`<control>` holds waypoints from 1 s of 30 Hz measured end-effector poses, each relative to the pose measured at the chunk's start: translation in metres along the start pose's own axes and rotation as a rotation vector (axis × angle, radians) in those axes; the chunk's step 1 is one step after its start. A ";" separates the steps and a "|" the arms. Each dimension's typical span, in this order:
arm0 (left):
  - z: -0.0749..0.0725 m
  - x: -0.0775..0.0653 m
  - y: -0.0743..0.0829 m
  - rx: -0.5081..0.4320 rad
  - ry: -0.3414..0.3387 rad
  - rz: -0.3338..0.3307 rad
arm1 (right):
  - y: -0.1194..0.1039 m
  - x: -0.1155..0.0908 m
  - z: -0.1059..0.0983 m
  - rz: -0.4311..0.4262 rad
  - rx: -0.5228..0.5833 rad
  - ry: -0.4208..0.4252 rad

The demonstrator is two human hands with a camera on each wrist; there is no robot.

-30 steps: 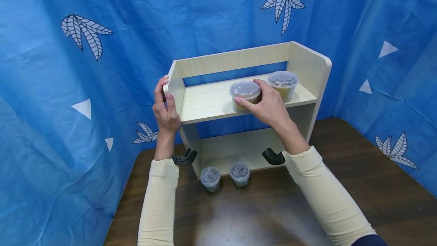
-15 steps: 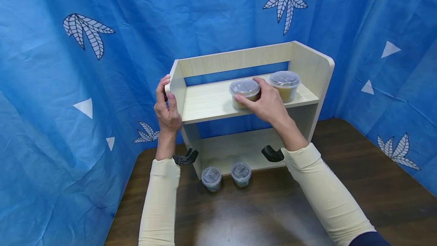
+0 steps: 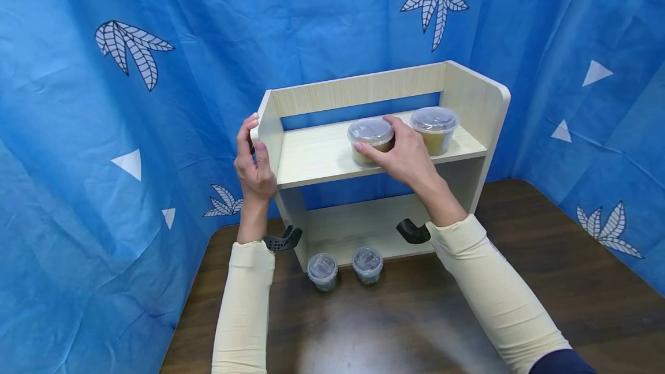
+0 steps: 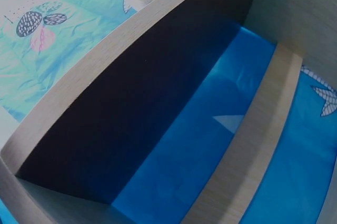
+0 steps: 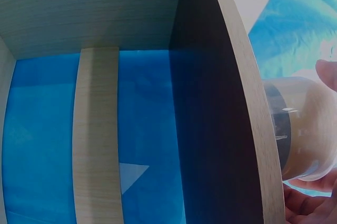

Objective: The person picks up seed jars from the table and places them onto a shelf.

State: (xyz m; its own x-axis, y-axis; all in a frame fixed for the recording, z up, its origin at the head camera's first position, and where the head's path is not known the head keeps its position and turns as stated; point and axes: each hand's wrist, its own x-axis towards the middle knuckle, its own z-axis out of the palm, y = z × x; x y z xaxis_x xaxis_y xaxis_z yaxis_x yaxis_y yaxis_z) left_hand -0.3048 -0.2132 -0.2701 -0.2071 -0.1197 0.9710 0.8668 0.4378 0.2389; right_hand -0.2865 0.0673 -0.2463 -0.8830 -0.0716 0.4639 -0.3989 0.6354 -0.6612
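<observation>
In the head view my right hand (image 3: pixel 407 154) holds a clear lidded plastic tub (image 3: pixel 370 131) with yellowish-brown contents. Thumb and fingers lie on opposite sides of its rim. The tub is over the front part of the upper board of a pale wooden shelf unit (image 3: pixel 317 152); in the right wrist view the tub (image 5: pixel 305 129) shows past the board's edge, with fingertips around it. A second such tub (image 3: pixel 435 131) stands to the right on the same board. My left hand (image 3: pixel 253 163) grips the front edge of the unit's left side panel, thumb in front, fingers along the outside.
Two smaller lidded cups (image 3: pixel 322 271) with dark contents stand on the brown wooden table (image 3: pixel 353 328) before the unit's lower board (image 3: pixel 363 227). A blue patterned curtain (image 3: pixel 208 74) hangs behind and at both sides.
My right hand and the tub it holds have shifted slightly back and left over the upper board. The left hand keeps its hold on the side panel.
</observation>
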 end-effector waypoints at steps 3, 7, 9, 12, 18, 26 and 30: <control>0.000 0.000 0.000 -0.003 -0.001 0.001 | 0.000 0.001 0.000 0.002 -0.004 0.001; 0.000 0.001 0.000 -0.004 -0.002 0.004 | -0.001 0.001 0.000 0.006 -0.009 0.002; 0.001 0.001 0.000 -0.004 0.001 0.003 | -0.001 0.001 0.000 0.008 -0.011 0.001; 0.001 0.001 0.000 -0.003 0.001 0.001 | -0.001 0.002 0.000 0.011 -0.010 -0.001; 0.001 0.000 0.000 0.000 -0.006 -0.002 | 0.000 0.001 0.000 0.012 -0.014 0.000; 0.001 0.001 0.000 -0.001 -0.004 -0.010 | -0.001 -0.001 -0.001 0.013 -0.004 0.002; -0.001 0.001 0.000 -0.004 -0.007 -0.012 | -0.001 -0.004 -0.001 0.011 0.011 0.007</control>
State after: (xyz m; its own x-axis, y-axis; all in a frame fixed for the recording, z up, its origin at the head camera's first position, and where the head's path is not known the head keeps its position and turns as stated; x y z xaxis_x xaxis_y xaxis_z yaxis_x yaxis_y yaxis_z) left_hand -0.3050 -0.2140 -0.2691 -0.2207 -0.1183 0.9681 0.8661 0.4327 0.2503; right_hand -0.2822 0.0682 -0.2469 -0.8857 -0.0588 0.4605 -0.3916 0.6274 -0.6731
